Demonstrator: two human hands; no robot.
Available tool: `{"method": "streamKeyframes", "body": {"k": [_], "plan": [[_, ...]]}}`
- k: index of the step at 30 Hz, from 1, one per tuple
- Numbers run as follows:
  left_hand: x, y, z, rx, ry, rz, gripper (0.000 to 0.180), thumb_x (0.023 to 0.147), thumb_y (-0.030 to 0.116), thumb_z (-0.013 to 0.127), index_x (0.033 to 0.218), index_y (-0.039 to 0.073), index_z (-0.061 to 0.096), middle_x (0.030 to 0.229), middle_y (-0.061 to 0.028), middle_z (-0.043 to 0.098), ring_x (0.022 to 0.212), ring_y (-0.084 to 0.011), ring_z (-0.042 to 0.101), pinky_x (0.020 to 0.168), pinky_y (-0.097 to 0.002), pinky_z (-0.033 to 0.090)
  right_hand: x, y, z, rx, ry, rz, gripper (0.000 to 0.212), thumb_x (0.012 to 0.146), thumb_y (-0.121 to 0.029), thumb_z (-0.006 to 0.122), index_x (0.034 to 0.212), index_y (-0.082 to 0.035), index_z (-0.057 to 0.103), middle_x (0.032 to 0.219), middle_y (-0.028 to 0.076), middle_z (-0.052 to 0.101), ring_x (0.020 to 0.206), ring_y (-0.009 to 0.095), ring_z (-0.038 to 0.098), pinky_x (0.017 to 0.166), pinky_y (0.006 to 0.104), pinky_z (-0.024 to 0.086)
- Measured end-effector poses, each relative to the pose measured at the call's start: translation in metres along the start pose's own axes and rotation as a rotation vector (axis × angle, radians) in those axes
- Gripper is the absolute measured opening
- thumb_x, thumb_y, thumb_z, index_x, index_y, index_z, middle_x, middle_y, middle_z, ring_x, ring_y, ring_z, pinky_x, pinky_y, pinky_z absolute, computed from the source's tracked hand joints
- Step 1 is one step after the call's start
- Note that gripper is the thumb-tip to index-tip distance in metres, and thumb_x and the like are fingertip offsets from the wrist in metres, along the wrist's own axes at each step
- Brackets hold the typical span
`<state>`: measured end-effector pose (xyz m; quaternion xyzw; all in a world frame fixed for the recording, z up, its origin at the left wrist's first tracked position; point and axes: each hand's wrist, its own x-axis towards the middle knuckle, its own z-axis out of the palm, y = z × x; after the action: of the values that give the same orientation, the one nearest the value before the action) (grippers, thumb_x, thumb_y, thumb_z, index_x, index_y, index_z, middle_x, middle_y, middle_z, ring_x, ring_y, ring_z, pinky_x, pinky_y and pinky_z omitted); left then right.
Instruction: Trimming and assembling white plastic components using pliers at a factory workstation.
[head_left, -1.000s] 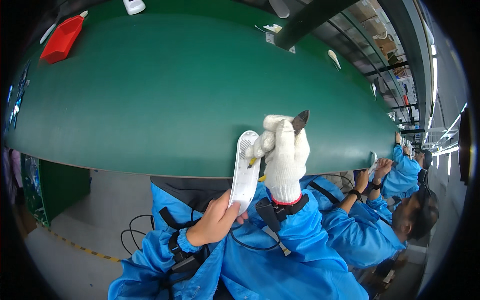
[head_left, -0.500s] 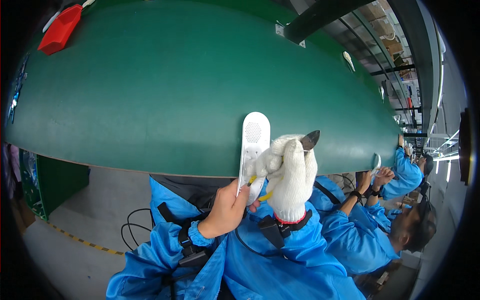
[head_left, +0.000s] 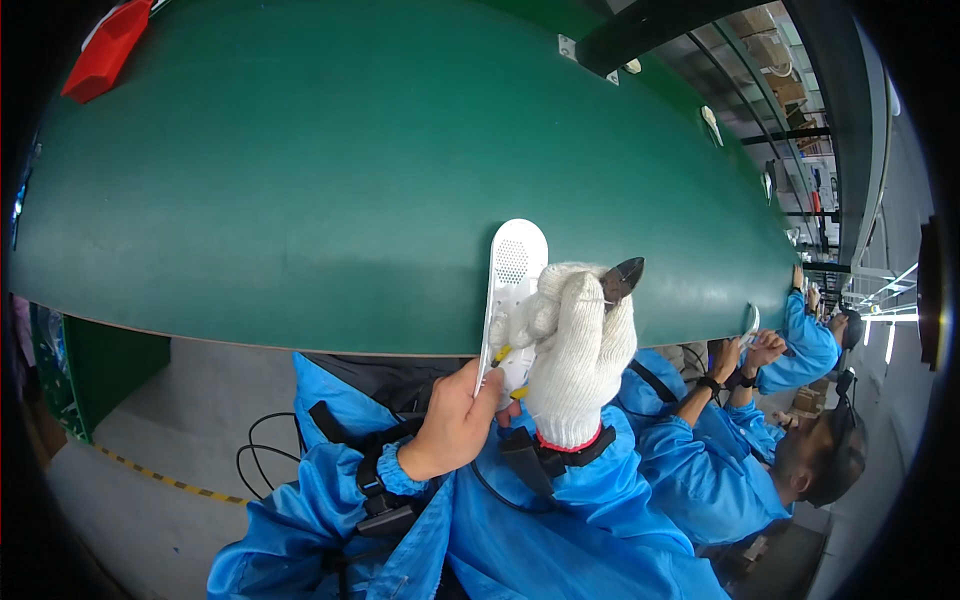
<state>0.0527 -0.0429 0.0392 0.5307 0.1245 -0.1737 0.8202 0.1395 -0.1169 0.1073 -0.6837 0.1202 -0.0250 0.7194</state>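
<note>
My bare left hand (head_left: 455, 415) grips the lower end of a long white plastic part (head_left: 516, 262), which has a rounded top and a patch of small holes. The part stands out over the near edge of the green table (head_left: 300, 200). My right hand (head_left: 580, 350), in a white knitted glove, is closed around pliers (head_left: 622, 281). Their dark pointed jaws stick out past the glove, aimed away from the part, and bits of yellow handle show at its left side. The gloved fingers overlap the white part's right side and hide its middle.
A red tray (head_left: 108, 50) lies at the far left of the table. A dark post (head_left: 650, 35) is fixed at the far side. Close on my right, a co-worker in blue (head_left: 710, 470) holds a curved white piece (head_left: 752, 322). Cables (head_left: 265, 450) hang at my left.
The view has shifted slightly, so the red tray sits farther left. My hands keep hold of the part and pliers; less of the yellow handle shows beside the glove.
</note>
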Motion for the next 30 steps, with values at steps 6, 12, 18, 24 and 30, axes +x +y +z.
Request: {"method": "streamKeyframes", "body": {"k": [6, 12, 18, 24, 30], "plan": [[0.002, -0.003, -0.002, -0.020, -0.032, 0.000, 0.025, 0.105, 0.011, 0.044, 0.109, -0.007, 0.060, 0.078, -0.0072, 0.067, 0.064, -0.0109, 0.062, 0.060, -0.0278, 0.051, 0.007, 0.006, -0.016, 0.093, -0.068, 0.096, 0.023, 0.105, -0.023, 0.053, 0.106, -0.002, 0.061, 0.074, 0.003, 0.059, 0.060, 0.009, 0.052, 0.055, 0.0269, 0.045], [0.000, 0.001, -0.003, 0.032, -0.015, 0.011, 0.027, 0.105, 0.012, 0.042, 0.114, -0.006, 0.059, 0.076, -0.0088, 0.069, 0.063, -0.0148, 0.066, 0.061, -0.0294, 0.053, 0.000, 0.005, -0.004, -0.076, 0.051, -0.001, 0.022, 0.105, -0.021, 0.052, 0.106, -0.001, 0.061, 0.081, 0.004, 0.064, 0.064, 0.009, 0.055, 0.058, 0.0265, 0.046], [0.000, 0.003, -0.001, 0.127, 0.026, 0.089, 0.028, 0.105, 0.013, 0.041, 0.114, -0.006, 0.059, 0.075, -0.0082, 0.069, 0.063, -0.0139, 0.066, 0.060, -0.0289, 0.053, -0.004, 0.007, -0.002, -0.080, 0.027, -0.093, 0.025, 0.105, -0.024, 0.053, 0.105, 0.000, 0.057, 0.071, 0.005, 0.055, 0.058, 0.014, 0.052, 0.053, 0.0312, 0.048], [0.000, -0.003, -0.002, -0.012, -0.023, -0.016, 0.029, 0.107, 0.013, 0.039, 0.109, -0.007, 0.061, 0.080, -0.0094, 0.068, 0.066, -0.0124, 0.062, 0.063, -0.0289, 0.051, 0.012, -0.002, -0.021, 0.108, -0.180, 0.071, 0.026, 0.106, -0.025, 0.050, 0.101, 0.000, 0.056, 0.070, 0.005, 0.053, 0.060, 0.017, 0.055, 0.055, 0.0349, 0.050], [0.000, -0.008, -0.002, 0.006, -0.006, 0.008, 0.027, 0.106, 0.015, 0.041, 0.108, -0.004, 0.060, 0.076, -0.0064, 0.069, 0.061, -0.0113, 0.062, 0.058, -0.0274, 0.050, 0.018, 0.003, -0.031, 0.000, -0.245, 0.070, 0.027, 0.105, -0.028, 0.051, 0.100, -0.001, 0.054, 0.068, 0.005, 0.048, 0.056, 0.020, 0.052, 0.052, 0.0399, 0.051]]}}
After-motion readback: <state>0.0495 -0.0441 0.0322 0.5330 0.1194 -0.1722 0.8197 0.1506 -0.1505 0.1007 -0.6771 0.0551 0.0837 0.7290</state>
